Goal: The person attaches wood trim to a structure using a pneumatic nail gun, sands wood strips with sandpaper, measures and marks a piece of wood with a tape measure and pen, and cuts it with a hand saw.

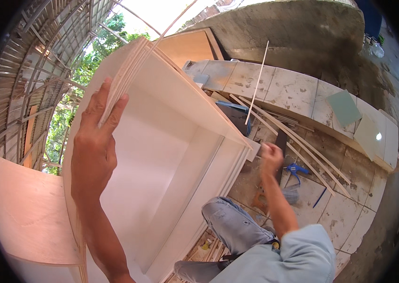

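Note:
A large white-lined plywood cabinet [171,108] stands tilted in front of me, its open side facing me. My left hand [100,122] is closed over the layered plywood edge at its upper left, with fingers on both sides of the edge. Beside the cabinet's right corner, my right hand [272,158] is closed and slightly blurred. Its fingers pinch a small pale flat piece [253,150] that lies against the corner. What that piece is made of cannot be made out.
On the tiled floor to the right lie a blue clamp [297,169], a handsaw [259,198], long wooden strips [298,137] and a dark board [281,141]. A tiled ledge [293,89] with a green panel [344,107] runs behind. A curved plywood piece [29,212] stands left.

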{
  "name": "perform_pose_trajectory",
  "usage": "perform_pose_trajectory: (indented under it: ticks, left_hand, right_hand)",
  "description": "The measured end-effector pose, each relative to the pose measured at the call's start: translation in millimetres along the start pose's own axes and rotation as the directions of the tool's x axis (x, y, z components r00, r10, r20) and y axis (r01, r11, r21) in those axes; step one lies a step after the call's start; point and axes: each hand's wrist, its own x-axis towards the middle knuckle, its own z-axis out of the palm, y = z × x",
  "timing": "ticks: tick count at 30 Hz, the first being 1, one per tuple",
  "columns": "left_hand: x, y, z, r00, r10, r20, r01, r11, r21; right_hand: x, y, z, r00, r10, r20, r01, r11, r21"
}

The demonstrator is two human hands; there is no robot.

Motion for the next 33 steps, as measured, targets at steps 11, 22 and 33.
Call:
perform_pose_trajectory:
  ticks: [11,22,33]
  left_hand:
    - [-6.4,-4.7,-2.4,1.000,-0.002,0.009,0.002,1.000,-0.018]
    - [6.4,3.0,-1.6,1.000,0.008,-0.022,-0.010,0.998,-0.068]
    - [0.4,1.9,-7.6,1.000,-0.028,0.011,0.028,1.000,-0.011]
  right_hand:
    - [15.8,164.2,-320.5,0.921,0.234,-0.311,-0.373,0.299,-0.878]
    - [55.4,244.7,-332.3,0.844,0.063,-0.533,-0.432,0.669,-0.605]
    - [51.3,-306.1,109.5,0.591,-0.723,0.357,-0.221,0.281,0.934]
